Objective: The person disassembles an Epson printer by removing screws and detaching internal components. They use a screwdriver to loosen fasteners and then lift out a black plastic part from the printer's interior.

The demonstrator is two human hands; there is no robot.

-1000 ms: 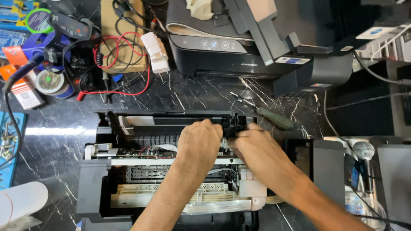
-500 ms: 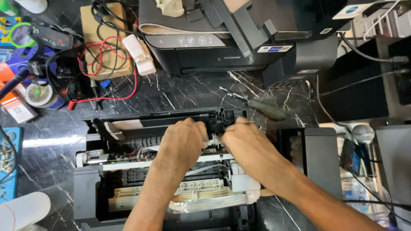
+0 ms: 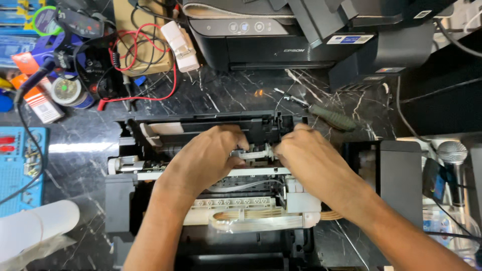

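An opened black printer (image 3: pixel 125 200) with its cover off lies on the dark marble bench, its white inner frame and ink tubes exposed. My left hand (image 3: pixel 208 155) reaches into the middle of the mechanism, fingers curled around a small white shaft part (image 3: pixel 256 152). My right hand (image 3: pixel 306 158) meets it from the right and pinches the same white part at its other end. Both hands hide the carriage area beneath them.
A second black printer (image 3: pixel 281 40) stands at the back. A green-handled screwdriver (image 3: pixel 329 116) lies behind the open printer. Red and black test leads (image 3: pixel 140 55), a white adapter (image 3: pixel 179 45), a blue mat (image 3: pixel 20 170) and a microphone (image 3: pixel 452 155) surround the work.
Both hands have shifted slightly lower in the view and drawn closer together over the white part; the camera has tilted a little.
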